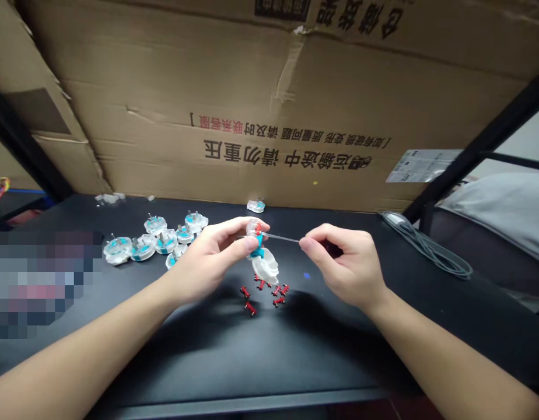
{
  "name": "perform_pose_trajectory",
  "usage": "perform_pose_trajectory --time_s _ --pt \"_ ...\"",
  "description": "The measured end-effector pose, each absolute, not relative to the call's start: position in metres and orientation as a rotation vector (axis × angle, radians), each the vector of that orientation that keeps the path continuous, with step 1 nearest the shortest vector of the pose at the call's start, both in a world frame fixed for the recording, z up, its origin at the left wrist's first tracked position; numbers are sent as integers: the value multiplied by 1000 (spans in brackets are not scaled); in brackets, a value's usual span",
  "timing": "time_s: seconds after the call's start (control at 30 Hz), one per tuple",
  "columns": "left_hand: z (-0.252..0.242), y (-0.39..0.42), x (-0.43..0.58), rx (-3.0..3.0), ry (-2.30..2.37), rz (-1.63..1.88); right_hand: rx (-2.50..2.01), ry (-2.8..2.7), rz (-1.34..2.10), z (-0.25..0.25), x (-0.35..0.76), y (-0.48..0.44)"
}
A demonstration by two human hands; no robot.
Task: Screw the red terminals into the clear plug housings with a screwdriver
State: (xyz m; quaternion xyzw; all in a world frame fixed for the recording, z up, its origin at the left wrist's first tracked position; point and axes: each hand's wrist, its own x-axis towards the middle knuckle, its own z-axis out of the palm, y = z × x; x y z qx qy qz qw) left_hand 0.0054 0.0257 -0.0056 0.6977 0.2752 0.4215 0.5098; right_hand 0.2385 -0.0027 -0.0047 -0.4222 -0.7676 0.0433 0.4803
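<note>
Head view: left hand (pixel 203 256) pinching a plastic assembly (pixel 265 268), right hand (pixel 346 262) a thin rod (pixel 282 238), both between cardboard (pixel 252 114) and the surface's front edge (pixel 252 403).

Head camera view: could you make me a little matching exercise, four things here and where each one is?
Things
1. loose red pieces
2. grey cable
3. thin rod
4. cardboard

Places
A. coiled toward the right of the black table
B. pinched in the right hand
C. standing behind the table, printed with characters
D. scattered just below the view's centre

Pairs: 1-D, 2-A, 3-B, 4-C
</note>
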Motion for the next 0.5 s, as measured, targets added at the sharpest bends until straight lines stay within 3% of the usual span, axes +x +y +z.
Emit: perform_pose_trajectory --time_s 0.27,0.43,0.5 --pt "-1 26 1 1977 786 1013 -1057 -1917 265 1 244 -1" --pt "9 31 -10 2623 674 953 -1250 -2061 1061 7 252 5" --pt "10 32 -11 2682 629 888 -1251 -2042 1218 6 253 8"
